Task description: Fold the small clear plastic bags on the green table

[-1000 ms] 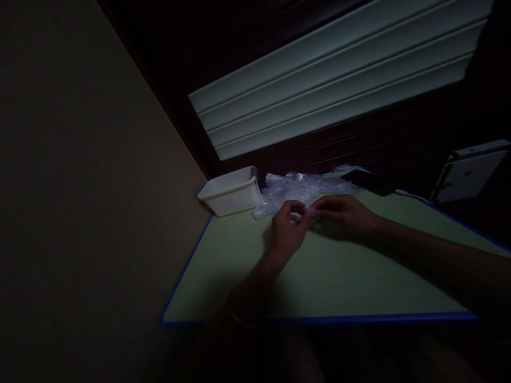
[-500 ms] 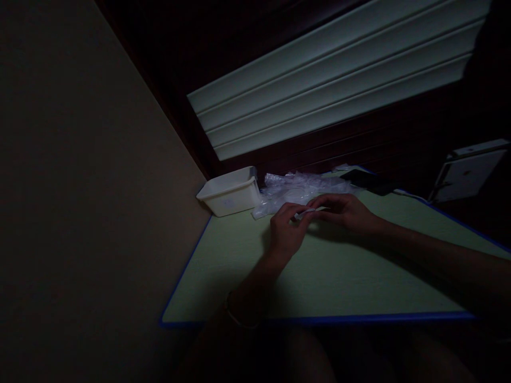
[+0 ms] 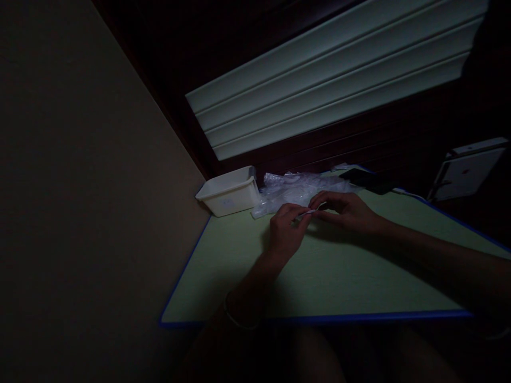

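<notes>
Over the pale green table [image 3: 339, 282], my left hand [image 3: 286, 231] pinches a small, flat whitish piece [image 3: 308, 212] between thumb and fingers. My right hand [image 3: 343, 211] meets it from the right, its thumb and fingertips closed on the same piece. Fingers cover most of the piece, and in the dim light I cannot tell its kind. Just behind both hands lies a heap of clear plastic bags [image 3: 297, 187]. To their left stands a white plastic bin [image 3: 229, 194] with a small label on its front.
A dark flat object [image 3: 365, 181] lies at the table's back right. Blue edging [image 3: 319, 320] runs round the table. A wall [image 3: 99, 186] rises on the left, and a dark slatted door or panel [image 3: 335, 80] stands behind. A white box-like thing [image 3: 467, 170] is at far right.
The whitish piece has turned slightly between my fingers, and less of it shows. Both hands stay in nearly the same place; the view has shifted a little.
</notes>
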`<state>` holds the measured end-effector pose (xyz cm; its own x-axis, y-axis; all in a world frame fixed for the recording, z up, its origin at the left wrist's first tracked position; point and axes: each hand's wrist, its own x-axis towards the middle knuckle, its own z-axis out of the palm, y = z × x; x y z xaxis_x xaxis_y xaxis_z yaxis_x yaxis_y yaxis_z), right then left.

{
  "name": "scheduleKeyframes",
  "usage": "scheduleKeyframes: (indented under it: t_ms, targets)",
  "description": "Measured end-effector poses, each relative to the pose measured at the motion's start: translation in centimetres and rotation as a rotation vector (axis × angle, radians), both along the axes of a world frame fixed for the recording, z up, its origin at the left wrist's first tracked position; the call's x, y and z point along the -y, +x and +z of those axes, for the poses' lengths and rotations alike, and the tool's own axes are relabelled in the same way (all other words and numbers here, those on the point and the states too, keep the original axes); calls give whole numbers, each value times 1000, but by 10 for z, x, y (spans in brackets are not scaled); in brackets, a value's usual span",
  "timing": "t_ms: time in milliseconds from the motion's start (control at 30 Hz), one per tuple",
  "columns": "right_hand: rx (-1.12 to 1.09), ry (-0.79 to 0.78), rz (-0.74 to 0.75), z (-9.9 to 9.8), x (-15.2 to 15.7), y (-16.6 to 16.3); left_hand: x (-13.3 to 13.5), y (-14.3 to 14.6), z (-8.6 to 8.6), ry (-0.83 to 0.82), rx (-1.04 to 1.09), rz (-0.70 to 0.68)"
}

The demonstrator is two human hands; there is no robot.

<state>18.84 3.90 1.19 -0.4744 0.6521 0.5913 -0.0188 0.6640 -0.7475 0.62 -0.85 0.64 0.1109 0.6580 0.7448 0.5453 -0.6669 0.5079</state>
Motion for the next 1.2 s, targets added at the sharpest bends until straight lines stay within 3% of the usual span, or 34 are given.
scheduleKeyframes:
  t_ms: [533, 933, 1200]
  targets:
    - [15, 33, -6, 5, -2, 4, 3, 0, 1, -34, -47, -70]
    - [16, -6, -8, 3, -2, 3, 1, 1, 1, 8, 44, -57]
    - [8, 54, 17, 6, 0, 3, 1, 1, 1, 7, 7, -53]
